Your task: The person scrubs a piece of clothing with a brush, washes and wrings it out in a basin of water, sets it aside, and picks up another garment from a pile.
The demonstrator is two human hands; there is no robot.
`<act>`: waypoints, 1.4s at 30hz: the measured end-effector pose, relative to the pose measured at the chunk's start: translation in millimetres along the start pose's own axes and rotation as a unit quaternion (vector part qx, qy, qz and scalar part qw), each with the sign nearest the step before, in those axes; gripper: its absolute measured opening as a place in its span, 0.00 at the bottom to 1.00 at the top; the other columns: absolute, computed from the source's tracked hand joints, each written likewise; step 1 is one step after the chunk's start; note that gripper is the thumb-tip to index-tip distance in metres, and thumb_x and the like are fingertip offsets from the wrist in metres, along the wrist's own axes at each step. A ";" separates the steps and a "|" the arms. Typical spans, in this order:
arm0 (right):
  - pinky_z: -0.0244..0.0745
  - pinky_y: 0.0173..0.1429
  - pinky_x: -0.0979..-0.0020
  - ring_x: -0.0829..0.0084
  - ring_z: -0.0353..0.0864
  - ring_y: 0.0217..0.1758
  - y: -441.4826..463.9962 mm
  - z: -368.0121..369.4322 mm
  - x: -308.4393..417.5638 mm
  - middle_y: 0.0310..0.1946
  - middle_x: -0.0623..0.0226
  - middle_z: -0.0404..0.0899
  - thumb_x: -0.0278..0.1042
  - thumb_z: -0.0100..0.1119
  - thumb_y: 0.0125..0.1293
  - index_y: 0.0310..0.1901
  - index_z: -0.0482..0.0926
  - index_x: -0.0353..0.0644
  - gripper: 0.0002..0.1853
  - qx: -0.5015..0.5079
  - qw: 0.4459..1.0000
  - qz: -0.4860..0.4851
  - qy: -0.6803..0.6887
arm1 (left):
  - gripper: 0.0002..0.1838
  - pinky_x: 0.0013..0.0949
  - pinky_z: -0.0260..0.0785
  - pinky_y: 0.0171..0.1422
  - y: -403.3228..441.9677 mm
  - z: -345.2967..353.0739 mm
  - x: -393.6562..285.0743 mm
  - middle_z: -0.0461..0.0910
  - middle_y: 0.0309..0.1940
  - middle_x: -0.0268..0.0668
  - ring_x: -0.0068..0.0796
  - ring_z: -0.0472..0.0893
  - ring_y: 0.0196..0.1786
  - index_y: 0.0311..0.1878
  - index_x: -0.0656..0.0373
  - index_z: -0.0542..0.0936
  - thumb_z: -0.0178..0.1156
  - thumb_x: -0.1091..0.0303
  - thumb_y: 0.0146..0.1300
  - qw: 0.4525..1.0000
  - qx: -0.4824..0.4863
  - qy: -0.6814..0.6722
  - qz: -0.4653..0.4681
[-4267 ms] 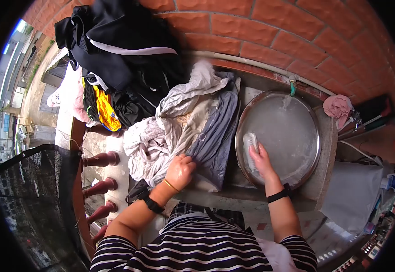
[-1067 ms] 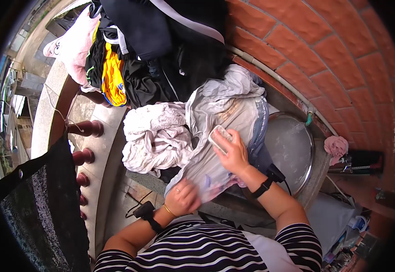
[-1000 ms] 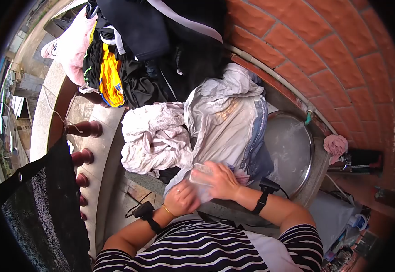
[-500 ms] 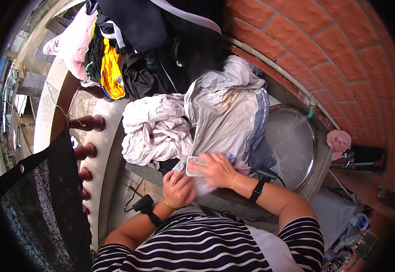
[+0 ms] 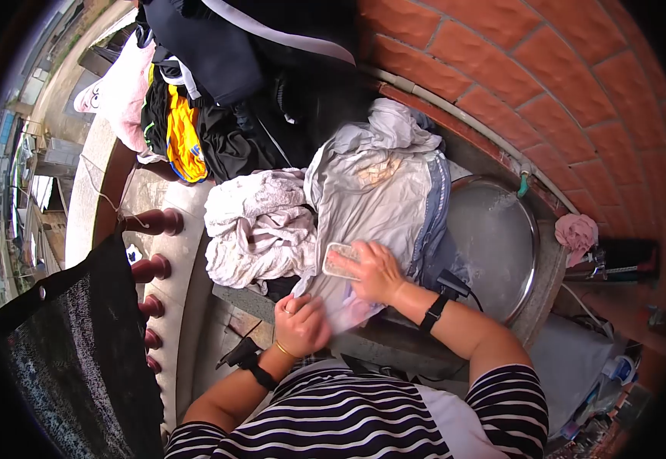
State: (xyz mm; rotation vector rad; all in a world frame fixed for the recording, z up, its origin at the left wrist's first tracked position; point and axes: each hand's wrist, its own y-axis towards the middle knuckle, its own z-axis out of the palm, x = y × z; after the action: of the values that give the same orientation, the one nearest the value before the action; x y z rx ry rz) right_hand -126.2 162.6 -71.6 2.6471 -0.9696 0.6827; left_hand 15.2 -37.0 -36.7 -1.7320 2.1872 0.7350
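One brush [image 5: 338, 262] under the right hand [image 5: 379, 274] points left, its length roughly crosswise.

Brightly lit by daylight, seemingly from the open side at left. Bleached nearly white on the piled pale clothes [image 5: 260, 222], gently shadowed in the folds of the grey cloth [image 5: 367, 210], sunk almost to black in the dark garments [image 5: 210, 57]. Glinting along the metal basin [image 5: 534, 260]. Smeared by motion at the left hand [image 5: 302, 325], clearer at the right hand [image 5: 379, 274] and pale scrubber [image 5: 341, 261]. Bowed strongly along the brick wall [image 5: 493, 76], vignetted black at the corners, soft at lower right.
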 end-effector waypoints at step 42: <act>0.71 0.57 0.55 0.54 0.73 0.52 57.4 -24.7 -56.8 0.54 0.60 0.73 0.39 0.68 0.56 0.61 0.81 0.66 0.27 -0.190 0.963 0.172 -0.086 | 0.19 0.21 0.63 0.30 -10.8 6.0 4.2 0.71 0.24 0.24 0.11 0.69 0.26 0.47 0.59 0.68 0.68 0.76 0.58 0.866 0.101 -0.337 -0.355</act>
State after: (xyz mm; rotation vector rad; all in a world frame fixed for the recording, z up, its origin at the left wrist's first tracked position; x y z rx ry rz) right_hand -210.5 159.8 -75.3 2.2478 -1.4658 0.2891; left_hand 23.8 -39.1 -46.3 -1.6460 1.0156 0.7176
